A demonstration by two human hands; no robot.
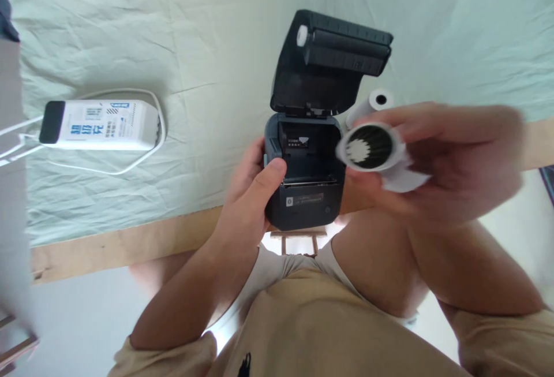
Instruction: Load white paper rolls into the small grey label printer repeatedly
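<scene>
My left hand (255, 183) grips the left side of a dark label printer (305, 201), its thumb over the edge of the paper bay. The printer's lid is swung up, showing a roller with a white gear at one end, and no roll lies in the bay. Just right of the printer, my right hand (450, 157) is closed around a white paper roll (395, 163), its dark hollow core with a white toothed part facing me. A loose flap of paper hangs from this roll. That hand is blurred. Behind it, a second, thinner white roll (381, 100) is partly hidden.
A white power strip (108, 124) with a black end and blue print lies on the left, its white cable looped around it. Pale green cloth (208, 36) covers the bed or table, with a wooden edge (130, 244) along the near side.
</scene>
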